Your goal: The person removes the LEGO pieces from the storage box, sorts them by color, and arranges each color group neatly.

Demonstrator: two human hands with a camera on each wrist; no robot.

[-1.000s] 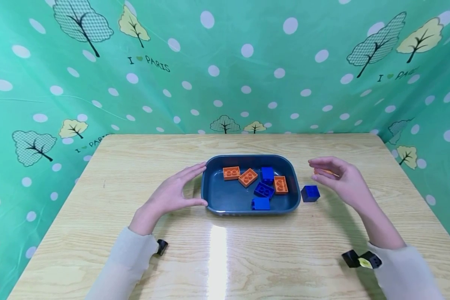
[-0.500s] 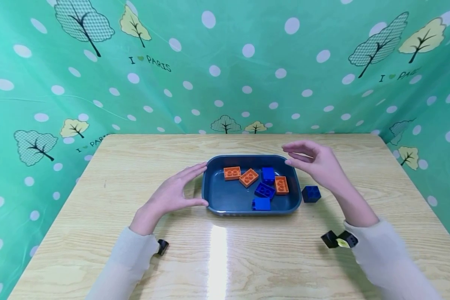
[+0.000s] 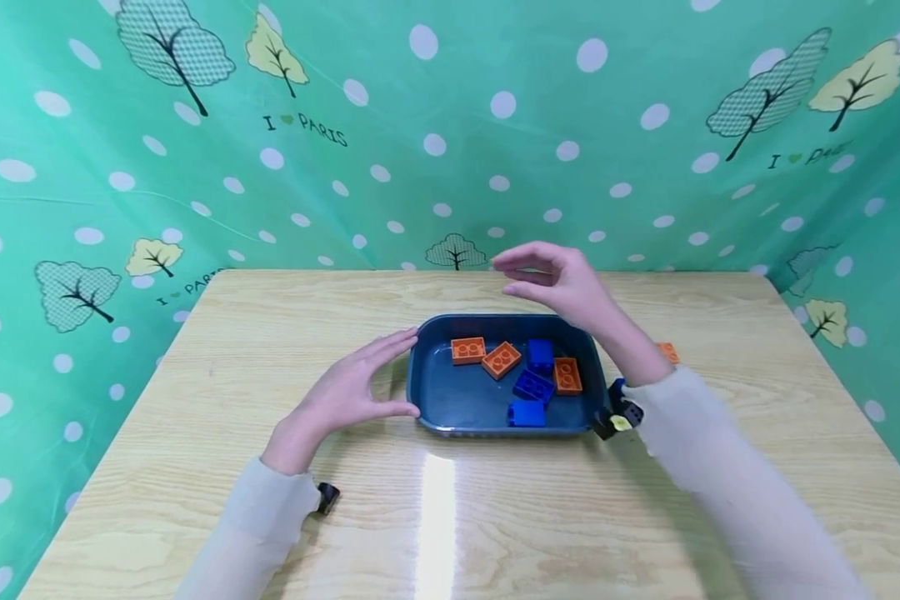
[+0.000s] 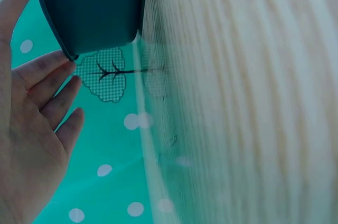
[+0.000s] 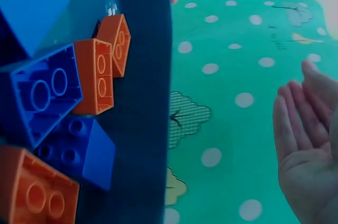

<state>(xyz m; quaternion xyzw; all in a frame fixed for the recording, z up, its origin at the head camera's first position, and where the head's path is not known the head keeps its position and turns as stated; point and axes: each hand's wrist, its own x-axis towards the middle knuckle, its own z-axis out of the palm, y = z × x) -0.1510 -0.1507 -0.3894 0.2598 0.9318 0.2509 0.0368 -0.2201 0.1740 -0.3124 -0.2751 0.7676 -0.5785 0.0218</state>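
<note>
A dark blue rectangular tub [image 3: 457,427] holds several orange and blue toy building bricks, such as an orange brick [image 3: 468,351] and a blue brick [image 3: 527,413]. At the tub's left end my left hand [image 3: 348,387] touches the rim, fingertips at the far corner and thumb at the near one. In the left wrist view its fingers [image 4: 50,73] are nearly straight beside the tub's corner. My right hand [image 3: 558,279] hovers over the tub's far rim, fingers loosely bent, nothing in it. The right wrist view shows its bare palm [image 5: 311,171].
Right of the tub, an orange brick [image 3: 668,352] lies on the wooden table [image 3: 345,533], partly covered by my right forearm. A blue brick [image 3: 617,387] beside the tub is mostly hidden by the wrist camera. Green patterned cloth [image 3: 375,100] stands behind the table.
My right hand has moved left and away from me, from beside the loose orange brick to above the tub's far rim. The left hand stays at the rim.
</note>
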